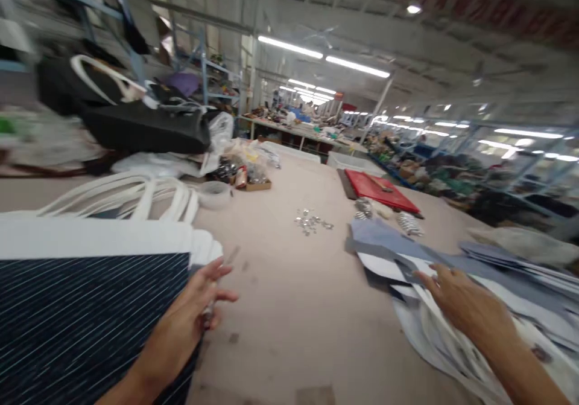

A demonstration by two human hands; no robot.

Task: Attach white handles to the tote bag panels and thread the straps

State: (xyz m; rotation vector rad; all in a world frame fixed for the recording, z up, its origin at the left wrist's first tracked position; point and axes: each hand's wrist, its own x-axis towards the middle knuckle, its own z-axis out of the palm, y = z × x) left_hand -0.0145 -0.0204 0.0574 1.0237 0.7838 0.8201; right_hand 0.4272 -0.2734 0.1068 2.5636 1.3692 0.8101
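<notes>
My left hand [196, 305] is at the right edge of a stack of dark striped fabric panels [99, 320] with white upper borders. A thin, pen-like tool [208, 313] sits in its curled fingers; blur hides its exact kind. On the other side, my right hand [452, 293] rests over a pile of blue-grey and white cut pieces [384, 264], thumb apart from the fingers and nothing visibly gripped. White strap handles [438, 326] trail out beneath that wrist. Small shiny metal pieces [310, 221] lie scattered on the table between the hands, farther off.
The pinkish-tan table [289, 308] runs away from me. White looped handles [149, 194], a clear tape roll [215, 194] and a small cardboard box [259, 184] stand at left. Dark rolled material [149, 127] lies behind. A red sheet [384, 191] is back right.
</notes>
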